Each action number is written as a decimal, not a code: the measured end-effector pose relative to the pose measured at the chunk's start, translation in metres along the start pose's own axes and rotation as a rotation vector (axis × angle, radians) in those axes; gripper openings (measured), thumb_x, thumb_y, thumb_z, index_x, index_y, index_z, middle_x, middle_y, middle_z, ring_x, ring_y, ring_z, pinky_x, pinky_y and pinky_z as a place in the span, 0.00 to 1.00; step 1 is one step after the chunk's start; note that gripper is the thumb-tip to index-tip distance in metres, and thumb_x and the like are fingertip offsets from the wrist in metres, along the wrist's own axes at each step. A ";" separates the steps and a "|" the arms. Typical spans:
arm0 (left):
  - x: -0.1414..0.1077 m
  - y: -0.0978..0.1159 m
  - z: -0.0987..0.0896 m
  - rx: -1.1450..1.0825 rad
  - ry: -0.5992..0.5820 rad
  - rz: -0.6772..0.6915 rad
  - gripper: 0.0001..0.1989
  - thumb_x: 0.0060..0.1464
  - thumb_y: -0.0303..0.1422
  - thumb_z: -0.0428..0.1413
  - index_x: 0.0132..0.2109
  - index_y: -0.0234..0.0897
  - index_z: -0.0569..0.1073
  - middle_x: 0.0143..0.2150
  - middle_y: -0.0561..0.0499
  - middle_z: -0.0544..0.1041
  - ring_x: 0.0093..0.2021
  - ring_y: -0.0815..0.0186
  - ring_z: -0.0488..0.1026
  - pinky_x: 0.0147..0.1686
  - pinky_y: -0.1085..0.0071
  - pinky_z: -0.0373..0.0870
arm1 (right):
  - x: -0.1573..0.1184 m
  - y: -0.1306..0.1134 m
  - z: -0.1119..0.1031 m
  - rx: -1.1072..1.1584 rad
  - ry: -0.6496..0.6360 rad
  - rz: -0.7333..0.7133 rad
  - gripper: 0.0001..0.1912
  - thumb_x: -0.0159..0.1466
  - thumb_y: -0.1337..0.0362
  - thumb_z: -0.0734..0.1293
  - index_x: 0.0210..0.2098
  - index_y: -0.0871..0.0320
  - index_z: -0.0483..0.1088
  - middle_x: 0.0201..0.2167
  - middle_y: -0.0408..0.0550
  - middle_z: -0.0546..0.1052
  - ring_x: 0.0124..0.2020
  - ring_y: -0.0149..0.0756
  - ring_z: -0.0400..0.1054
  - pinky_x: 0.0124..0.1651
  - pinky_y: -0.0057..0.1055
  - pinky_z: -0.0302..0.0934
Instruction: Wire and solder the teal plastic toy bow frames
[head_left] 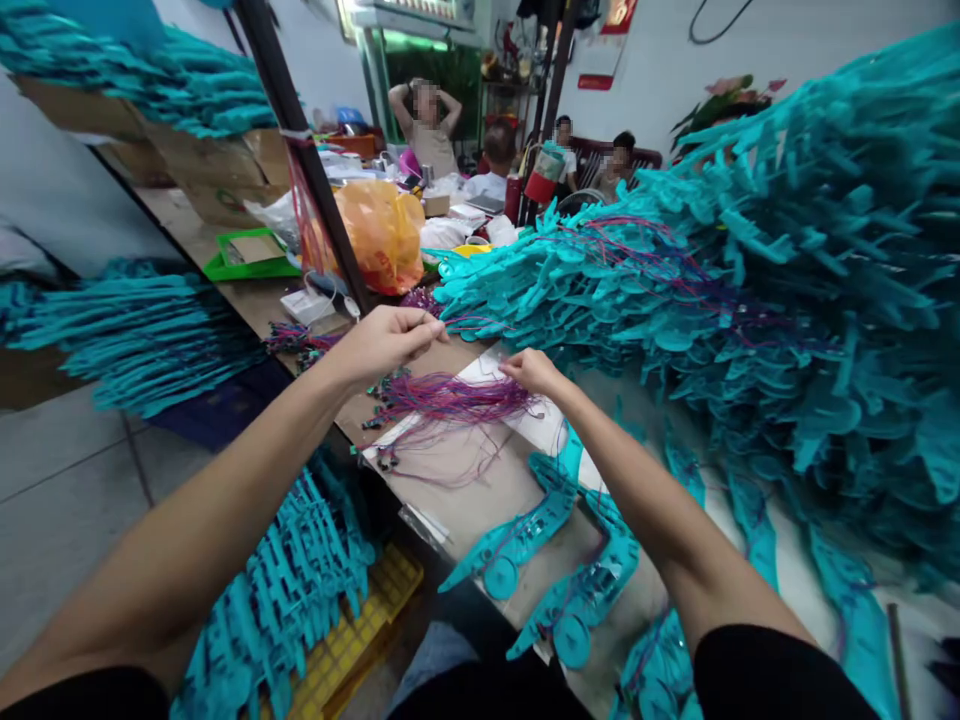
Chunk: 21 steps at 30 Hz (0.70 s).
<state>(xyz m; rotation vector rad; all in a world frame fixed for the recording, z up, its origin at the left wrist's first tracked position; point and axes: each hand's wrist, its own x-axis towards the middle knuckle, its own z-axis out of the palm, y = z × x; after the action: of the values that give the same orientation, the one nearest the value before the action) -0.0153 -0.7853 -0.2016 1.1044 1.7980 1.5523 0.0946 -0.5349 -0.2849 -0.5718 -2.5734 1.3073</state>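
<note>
My left hand (394,340) is raised over the table with thumb and fingers pinched together. From its fingertips a thin pink wire (480,322) runs to the right, towards the teal heap. Lower and further right, my right hand (534,371) is also closed in a pinch; what lies between its fingertips is too small to make out. Beneath and between both hands lies a bundle of red and purple wires (450,398), with small dark connectors at its left end. Nearer to me are teal plastic parts (525,530) with wires laid along them.
A tall heap of teal parts (750,260) fills the right side. A dark metal post (304,150) rises at the table's left edge, near an orange bag (379,235) and a green tray (251,255). More teal parts lie in a yellow crate (375,620) below. Several people sit at the back.
</note>
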 end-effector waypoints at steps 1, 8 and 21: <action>0.001 -0.001 0.001 -0.012 0.010 -0.009 0.15 0.51 0.43 0.57 0.33 0.32 0.74 0.18 0.59 0.58 0.17 0.76 0.50 0.16 0.78 0.43 | 0.001 0.000 0.000 0.009 -0.008 0.005 0.21 0.57 0.48 0.68 0.28 0.63 0.75 0.10 0.36 0.58 0.16 0.25 0.53 0.22 0.25 0.46; 0.006 -0.009 -0.004 -0.056 0.070 -0.051 0.14 0.49 0.42 0.58 0.30 0.33 0.72 0.17 0.59 0.58 0.16 0.76 0.49 0.16 0.78 0.43 | 0.006 -0.003 0.006 0.104 -0.038 0.025 0.17 0.54 0.53 0.71 0.34 0.62 0.77 0.19 0.44 0.73 0.17 0.24 0.56 0.21 0.24 0.49; 0.015 -0.008 -0.005 -0.052 0.072 -0.022 0.12 0.50 0.39 0.58 0.29 0.33 0.73 0.17 0.58 0.59 0.17 0.76 0.51 0.17 0.78 0.45 | 0.012 -0.017 0.003 0.119 0.005 0.022 0.11 0.57 0.60 0.69 0.26 0.63 0.77 0.20 0.44 0.78 0.15 0.24 0.57 0.20 0.21 0.54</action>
<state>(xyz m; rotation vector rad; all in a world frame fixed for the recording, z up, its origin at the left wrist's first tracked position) -0.0288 -0.7755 -0.2062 1.0129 1.7996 1.6360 0.0786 -0.5417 -0.2730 -0.5812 -2.4721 1.4522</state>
